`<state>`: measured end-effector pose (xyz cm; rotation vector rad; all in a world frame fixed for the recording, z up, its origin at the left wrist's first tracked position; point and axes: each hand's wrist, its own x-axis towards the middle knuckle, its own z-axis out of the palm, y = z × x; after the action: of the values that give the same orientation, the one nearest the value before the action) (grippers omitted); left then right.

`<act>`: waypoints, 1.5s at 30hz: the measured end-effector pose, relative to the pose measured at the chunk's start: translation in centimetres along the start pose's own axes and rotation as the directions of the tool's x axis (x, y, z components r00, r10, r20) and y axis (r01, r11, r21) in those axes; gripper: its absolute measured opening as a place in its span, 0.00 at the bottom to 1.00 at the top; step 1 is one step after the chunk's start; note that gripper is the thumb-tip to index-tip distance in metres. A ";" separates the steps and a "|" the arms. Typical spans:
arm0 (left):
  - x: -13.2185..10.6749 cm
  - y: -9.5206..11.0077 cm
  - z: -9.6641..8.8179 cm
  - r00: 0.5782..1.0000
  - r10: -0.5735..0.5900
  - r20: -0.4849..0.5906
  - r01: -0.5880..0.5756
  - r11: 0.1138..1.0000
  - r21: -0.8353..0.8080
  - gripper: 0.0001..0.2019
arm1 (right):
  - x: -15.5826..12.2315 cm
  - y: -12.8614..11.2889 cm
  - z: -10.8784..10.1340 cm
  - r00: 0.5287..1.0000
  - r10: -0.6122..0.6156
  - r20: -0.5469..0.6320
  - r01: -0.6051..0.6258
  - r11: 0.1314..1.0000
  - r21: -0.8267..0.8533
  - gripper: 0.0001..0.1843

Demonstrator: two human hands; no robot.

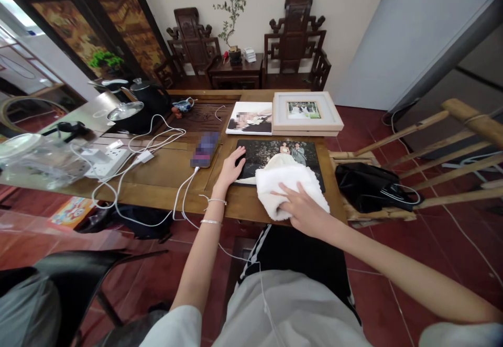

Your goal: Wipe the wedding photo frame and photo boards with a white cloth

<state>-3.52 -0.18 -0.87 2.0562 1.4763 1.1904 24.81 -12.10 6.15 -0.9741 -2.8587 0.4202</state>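
Observation:
A dark wedding photo panel lies flat near the front edge of the wooden table. My left hand rests on the panel's left edge, fingers spread and flat. My right hand presses down on a white towel that covers the panel's lower right part; its fingers lie stretched over the cloth.
Behind the panel lie another photo print and a framed photo. A phone on a white cable sits left of it, beside a power strip and kettles. A bamboo chair with a black bag stands right.

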 end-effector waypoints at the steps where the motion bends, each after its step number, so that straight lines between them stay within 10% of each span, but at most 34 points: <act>1: 0.0 0.0 0.0 1.000 0.000 0.000 0.000 1.000 0.000 0.18 | 0.5 0.3 -0.1 1.000 0.006 -0.012 -0.006 1.000 0.011 0.37; 13: 0.0 -0.1 0.1 1.000 -0.008 -0.002 0.008 1.000 -0.003 0.18 | 10.8 8.9 -3.1 0.969 0.210 -0.129 -0.215 0.976 -0.031 0.34; 20: 0.0 -0.2 0.1 1.000 -0.005 0.003 0.005 1.000 0.005 0.18 | 12.3 12.6 -4.0 0.959 0.231 -0.164 -0.237 0.971 -0.022 0.32; 36: 0.1 -0.2 0.2 1.000 0.011 -0.003 -0.011 1.000 0.001 0.18 | 0.6 0.0 0.5 1.000 -0.010 0.021 0.011 0.998 -0.060 0.34; 45: 0.1 -0.3 0.2 1.000 0.000 -0.002 0.000 1.000 0.005 0.18 | 2.3 2.7 -0.2 0.998 0.047 -0.032 -0.046 0.999 0.022 0.39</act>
<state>-3.49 0.06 -1.15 2.0592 1.4818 1.1907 24.64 -8.56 5.58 -1.0355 -2.8019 0.4330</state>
